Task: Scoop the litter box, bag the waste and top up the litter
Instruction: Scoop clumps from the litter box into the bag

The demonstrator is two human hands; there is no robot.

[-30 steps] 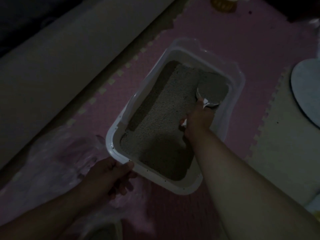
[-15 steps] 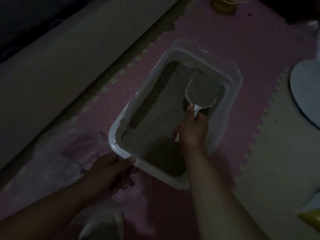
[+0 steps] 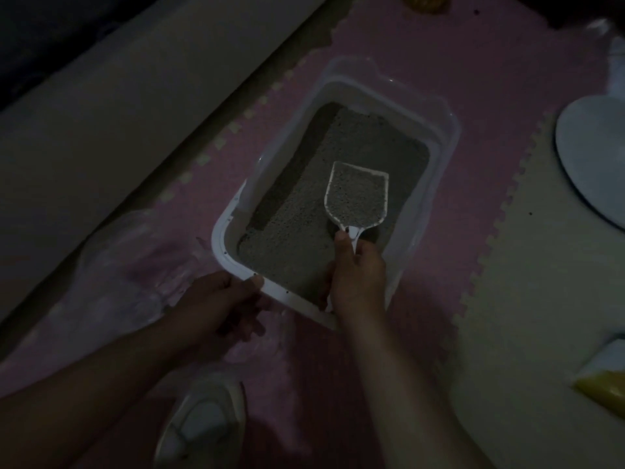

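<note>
Nearest the camera, at the bottom edge, a white shoe is seen on the pink foam floor mat. Just beyond it, the near corner of the white litter box is gripped by the left hand, with the thumb laid on top of the rim and the fingers curled underneath. A crumpled clear plastic bag is spread on the mat to the left of that hand and partly beneath it; nothing can be made out inside it in the dim light.

To the right, the white handle of the litter scoop is clasped by the right hand, the fingers wrapped round it and the thumb stretched along it toward the bowl. The scoop is held over the right half of the box, its bowl heaped with grey litter and raised just above the litter bed. The box is filled with this grey litter, and a darker strip is shown along its left inner wall, where the surface lies lower.

At the lower right edge, a yellow and white package is glimpsed on a cream section of mat, which is joined to the pink one by toothed edges. Farther right, a round pale base is partly cut off by the frame. Beyond the box, at the top edge, a yellowish container is barely visible. Along the left, a pale slanted surface is bordered by the mat.
</note>
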